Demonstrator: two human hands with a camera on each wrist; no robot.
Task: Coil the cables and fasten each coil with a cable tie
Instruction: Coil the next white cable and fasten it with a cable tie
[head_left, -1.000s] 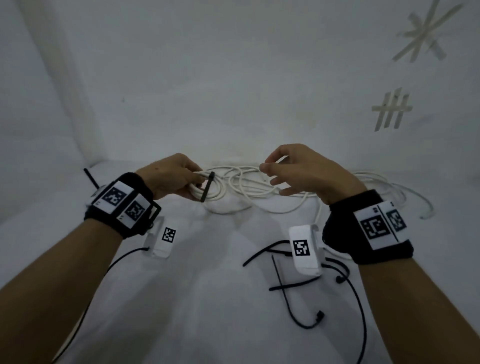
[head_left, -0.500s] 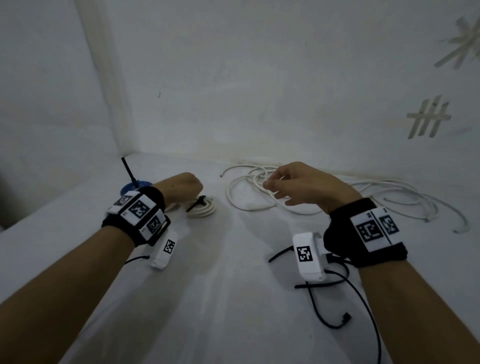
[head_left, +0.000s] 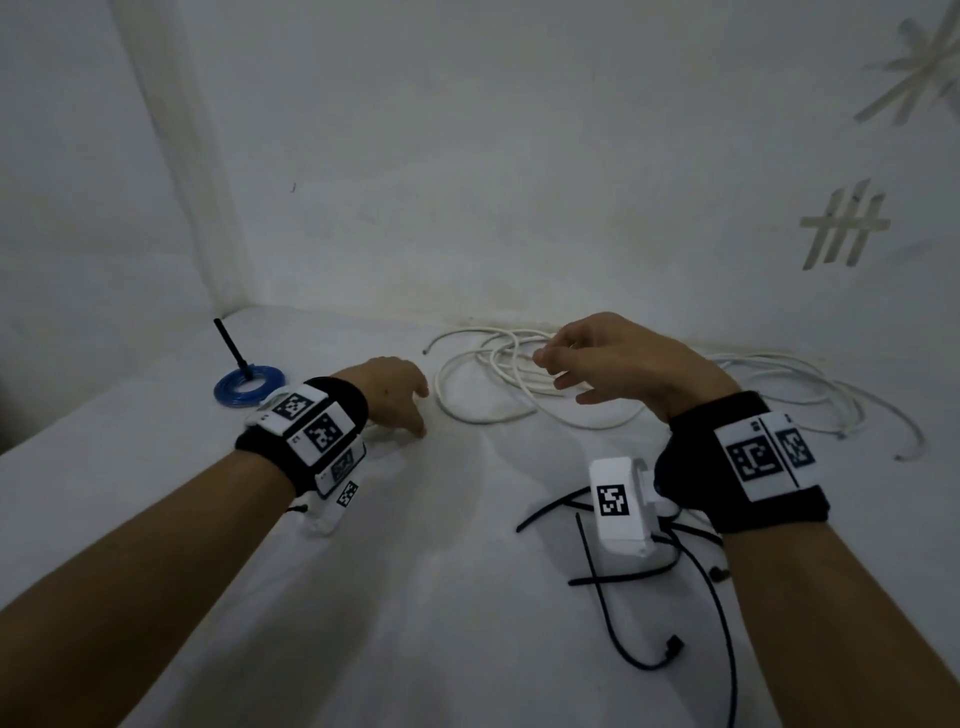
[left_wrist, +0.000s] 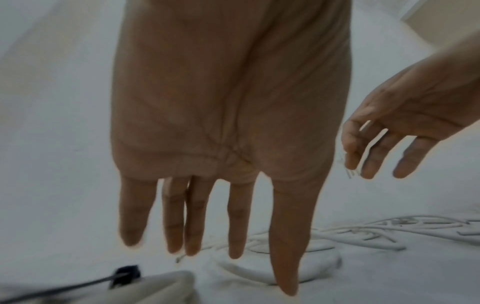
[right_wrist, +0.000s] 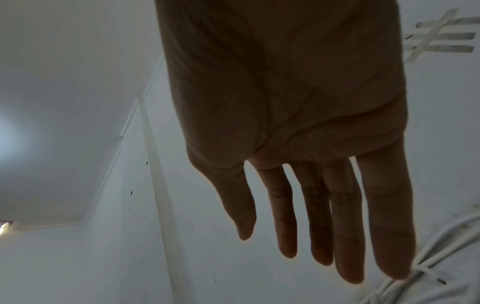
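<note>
Loose black cable ties (head_left: 597, 577) are lying nearest on the white tabletop (head_left: 415, 597). Both grips are spread and holding nothing: left hand (head_left: 392, 387) low, right hand (head_left: 618, 358) hovering over the tangled white cable (head_left: 488, 410). A blue coil (head_left: 249, 387) is resting far left.

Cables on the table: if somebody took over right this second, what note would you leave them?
Left hand: open, fingers straight, holding nothing, just above a small white coil; whether that coil is tied cannot be seen.
Right hand: open, empty, hovering over the loose white cable.
Done: the blue coil lies at the far left with a black tie sticking up from it.
Left: coil and tie the loose white cable. Black strands, probably spare ties, lie near the right wrist.
</note>
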